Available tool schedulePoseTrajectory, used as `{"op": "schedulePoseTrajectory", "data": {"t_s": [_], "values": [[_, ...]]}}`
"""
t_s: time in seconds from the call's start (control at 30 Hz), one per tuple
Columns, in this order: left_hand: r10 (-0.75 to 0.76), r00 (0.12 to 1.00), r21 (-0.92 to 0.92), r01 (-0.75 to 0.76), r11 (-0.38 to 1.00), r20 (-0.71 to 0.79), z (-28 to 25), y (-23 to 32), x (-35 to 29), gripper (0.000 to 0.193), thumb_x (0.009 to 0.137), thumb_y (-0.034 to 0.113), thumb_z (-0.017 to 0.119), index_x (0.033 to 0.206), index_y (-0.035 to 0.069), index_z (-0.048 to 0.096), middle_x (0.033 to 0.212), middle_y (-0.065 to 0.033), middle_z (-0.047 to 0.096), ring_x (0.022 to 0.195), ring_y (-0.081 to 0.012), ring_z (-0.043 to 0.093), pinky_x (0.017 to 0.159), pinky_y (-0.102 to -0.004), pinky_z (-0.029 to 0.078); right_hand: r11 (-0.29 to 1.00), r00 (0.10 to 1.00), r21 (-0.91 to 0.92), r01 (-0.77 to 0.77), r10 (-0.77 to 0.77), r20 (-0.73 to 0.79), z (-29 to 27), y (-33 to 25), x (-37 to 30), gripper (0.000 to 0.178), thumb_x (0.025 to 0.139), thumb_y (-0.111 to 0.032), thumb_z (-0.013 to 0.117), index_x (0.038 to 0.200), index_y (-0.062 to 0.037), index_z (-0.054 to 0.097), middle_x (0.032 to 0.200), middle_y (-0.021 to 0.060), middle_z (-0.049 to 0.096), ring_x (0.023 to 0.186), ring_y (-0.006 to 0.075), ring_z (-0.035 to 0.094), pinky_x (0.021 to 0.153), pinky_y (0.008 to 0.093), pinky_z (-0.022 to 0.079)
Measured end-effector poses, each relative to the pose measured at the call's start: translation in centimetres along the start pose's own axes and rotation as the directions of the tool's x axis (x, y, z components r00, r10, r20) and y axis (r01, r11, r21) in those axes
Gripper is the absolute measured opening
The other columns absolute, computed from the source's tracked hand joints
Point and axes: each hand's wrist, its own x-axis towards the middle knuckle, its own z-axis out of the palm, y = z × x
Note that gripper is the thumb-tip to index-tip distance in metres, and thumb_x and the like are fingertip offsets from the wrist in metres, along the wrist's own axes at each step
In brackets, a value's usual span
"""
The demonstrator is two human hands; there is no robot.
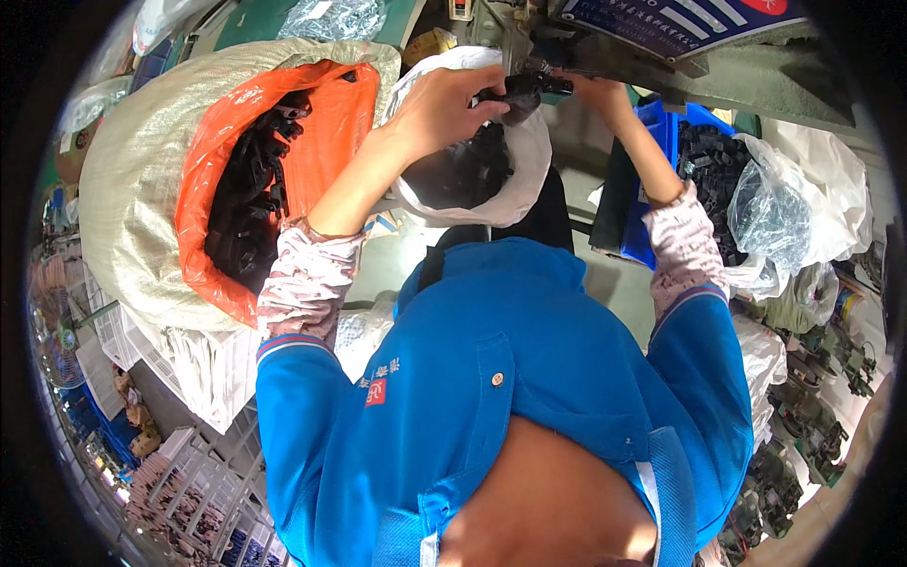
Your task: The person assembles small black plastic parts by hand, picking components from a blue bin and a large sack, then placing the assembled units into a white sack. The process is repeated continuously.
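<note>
My left hand [452, 110] is closed around a small black plastic part [522, 93], thumb and fingers pinching its left end. That part is held at a dark metal machine, above a white sack [537, 156] with black parts [468, 172] inside. On the other side of the part, my right hand [597, 97] reaches in with its fingers bent together. Shadow and the machine hide its fingertips, so what they grip cannot be made out.
A large woven sack [132, 189] with an orange liner [326, 142] of black parts stands on the left. At right, a blue bin [642, 231] stands beside small black pieces [709, 156] and clear plastic bags [770, 213]. The machine's green-grey body [756, 80] overhangs the right forearm.
</note>
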Motion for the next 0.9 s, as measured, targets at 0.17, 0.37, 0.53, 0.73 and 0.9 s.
{"op": "schedulePoseTrajectory", "data": {"t_s": [0.17,0.37,0.53,0.73,0.9], "values": [[0.009,0.998,-0.015,-0.01,1.0,-0.068,0.2,-0.3,-0.8,0.024,0.083,0.02,0.072,0.101,0.008,0.063,0.08,-0.015,0.065,0.071,-0.0342,0.062,0.065,-0.0387,0.048,0.88,0.888,-0.471,-0.056,0.26,0.38,1.7,-2.2,3.3,0.049,0.091,-0.019,0.055,0.139,-0.0145,0.051,0.149,0.0147,0.041,0.134,0.0363,0.04,0.11,0.0527,0.032],[0.025,0.998,-0.027,-0.027,0.999,-0.058,0.0,0.2,-0.2,0.024,0.083,0.019,0.073,0.1,0.006,0.063,0.081,-0.0163,0.065,0.071,-0.0328,0.062,0.066,-0.037,0.048,0.872,0.998,-0.489,-0.03,0.051,0.028,5.6,3.1,2.3,0.044,0.074,-0.016,0.067,0.117,-0.0125,0.063,0.123,0.0143,0.055,0.118,0.0369,0.05,0.101,0.049,0.038],[0.003,0.998,-0.006,-0.004,1.0,-0.062,0.2,-0.8,-0.9,0.022,0.083,0.02,0.072,0.098,0.007,0.064,0.079,-0.0143,0.065,0.07,-0.0301,0.064,0.064,-0.0371,0.049,0.906,0.994,-0.409,-0.106,0.084,-0.071,6.8,2.6,2.4,0.043,0.061,-0.012,0.08,0.103,-0.0099,0.069,0.117,0.0134,0.061,0.112,0.0346,0.055,0.097,0.0468,0.043],[0.263,0.92,0.203,-0.209,0.957,-0.291,1.0,0.4,-2.0,0.024,0.08,0.022,0.072,0.095,0.01,0.058,0.089,-0.0085,0.064,0.081,-0.0309,0.065,0.067,-0.041,0.051,0.933,0.972,-0.359,-0.025,-0.061,-0.226,6.9,6.8,2.6,0.035,0.081,-0.011,0.061,0.115,-0.0048,0.066,0.11,0.0131,0.067,0.106,0.0304,0.061,0.093,0.0421,0.047],[0.097,0.917,0.278,0.016,0.96,-0.387,0.4,-3.4,-10.0,0.044,0.078,0.024,0.075,0.115,0.007,0.059,0.102,-0.0147,0.064,0.103,-0.036,0.061,0.083,-0.0445,0.049,0.899,0.902,-0.137,-0.415,0.387,-0.192,6.7,7.1,4.3,0.036,0.084,-0.017,0.064,0.119,-0.0126,0.068,0.107,0.0186,0.069,0.098,0.0311,0.067,0.086,0.0377,0.052]]}}
